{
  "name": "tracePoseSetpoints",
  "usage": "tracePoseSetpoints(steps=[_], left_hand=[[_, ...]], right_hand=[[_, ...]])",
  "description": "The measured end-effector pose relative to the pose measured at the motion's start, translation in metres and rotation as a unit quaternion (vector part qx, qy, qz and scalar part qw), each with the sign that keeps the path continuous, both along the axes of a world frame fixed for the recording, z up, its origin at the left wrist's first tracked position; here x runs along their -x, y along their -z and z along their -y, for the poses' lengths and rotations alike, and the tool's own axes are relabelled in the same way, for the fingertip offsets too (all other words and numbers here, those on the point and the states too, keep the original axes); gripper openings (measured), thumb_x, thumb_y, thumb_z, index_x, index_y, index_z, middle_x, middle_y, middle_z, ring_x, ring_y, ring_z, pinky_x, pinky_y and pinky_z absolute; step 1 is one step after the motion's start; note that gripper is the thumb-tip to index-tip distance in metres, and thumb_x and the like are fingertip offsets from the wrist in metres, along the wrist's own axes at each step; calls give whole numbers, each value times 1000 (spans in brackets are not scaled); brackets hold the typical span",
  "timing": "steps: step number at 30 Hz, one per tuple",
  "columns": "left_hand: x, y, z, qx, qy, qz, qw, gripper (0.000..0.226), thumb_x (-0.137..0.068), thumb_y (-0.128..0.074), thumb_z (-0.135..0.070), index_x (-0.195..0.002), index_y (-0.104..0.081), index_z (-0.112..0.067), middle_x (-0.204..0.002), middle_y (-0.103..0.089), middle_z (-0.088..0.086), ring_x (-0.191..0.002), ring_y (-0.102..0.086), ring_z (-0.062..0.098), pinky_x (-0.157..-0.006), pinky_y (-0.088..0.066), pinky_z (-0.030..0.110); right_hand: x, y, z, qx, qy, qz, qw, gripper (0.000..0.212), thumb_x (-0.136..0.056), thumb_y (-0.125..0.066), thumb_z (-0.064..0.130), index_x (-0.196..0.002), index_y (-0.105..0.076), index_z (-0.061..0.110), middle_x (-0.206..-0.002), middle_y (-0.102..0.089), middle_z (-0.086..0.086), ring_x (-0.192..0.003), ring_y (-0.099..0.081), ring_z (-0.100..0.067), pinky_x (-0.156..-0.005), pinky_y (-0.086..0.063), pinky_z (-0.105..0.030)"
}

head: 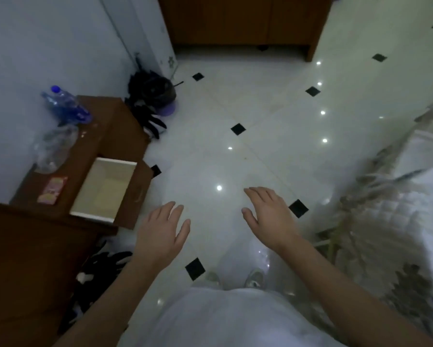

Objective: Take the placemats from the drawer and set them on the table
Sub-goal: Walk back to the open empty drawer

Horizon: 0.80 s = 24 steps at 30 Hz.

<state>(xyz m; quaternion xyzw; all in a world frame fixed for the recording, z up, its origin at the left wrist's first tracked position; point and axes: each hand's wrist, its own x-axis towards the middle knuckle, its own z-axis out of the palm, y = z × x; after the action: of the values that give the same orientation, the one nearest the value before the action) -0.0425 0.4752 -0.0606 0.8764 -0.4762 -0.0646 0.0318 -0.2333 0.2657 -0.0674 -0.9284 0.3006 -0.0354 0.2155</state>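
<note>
Fingers [171, 211] straight, empty on left hand [160, 231], right hand [269, 216] | drawer [85, 186] open | placemat [109, 195] pale yellow, flat inside

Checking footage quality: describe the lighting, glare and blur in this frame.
Head view: dim, bluish light; pinpoint glare spots on the glossy floor; heavy blur smears the bedding at right; the open drawer, left hand and right hand look fairly sharp.

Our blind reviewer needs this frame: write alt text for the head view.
Two bare hands, left hand and right hand, hover open and empty above a glossy white tiled floor with black diamond insets. To the left, a white-lined drawer stands pulled out of a brown wooden cabinet, a pale yellowish flat sheet on its bottom.
</note>
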Motion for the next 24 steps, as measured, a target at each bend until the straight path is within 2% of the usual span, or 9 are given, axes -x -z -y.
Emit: tracePoseSetpoints(steps=[5, 9, 19, 24], left_hand=[[-29, 1, -16, -1, -94, -11, 995, 56, -99, -33, -51, -130, -62, -14, -132, -63, 10, -116, -61, 30, -95, -47, 45], [-64, 8, -6, 1, -125, -35, 992, 57, -99, -32, -52, -130, -62, -15, -133, -63, 11, -116, -61, 31, -94, -49, 47], [-158, 1, 107, 17, -27, -64, 997, 59, -99, -30, -52, -135, -59, -16, -139, -59, 10, -122, -58, 28, -99, -46, 46], [-198, -1, 150, 12, -20, -65, 998, 63, -99, -24, -55, -139, -56, -18, -143, -56, 7, -128, -53, 26, -103, -42, 44]], right_hand=[[-81, -8, 18, -2, -89, 3, 996, 62, -95, -30, 47, -141, -51, 11, -138, -57, -5, -128, -49, -25, -104, -42, -42], [-127, -8, 29, -11, -104, 9, 995, 62, -95, -30, 48, -142, -50, 12, -138, -57, -4, -129, -48, -24, -104, -42, -41], [-153, -3, 76, -29, 0, -4, 1000, 62, -96, -30, 49, -145, -45, 14, -141, -54, -1, -131, -46, -20, -108, -40, -37], [-182, 7, 106, -45, -3, -20, 999, 63, -97, -28, 51, -147, -43, 14, -146, -50, -1, -135, -43, -19, -112, -33, -32]])
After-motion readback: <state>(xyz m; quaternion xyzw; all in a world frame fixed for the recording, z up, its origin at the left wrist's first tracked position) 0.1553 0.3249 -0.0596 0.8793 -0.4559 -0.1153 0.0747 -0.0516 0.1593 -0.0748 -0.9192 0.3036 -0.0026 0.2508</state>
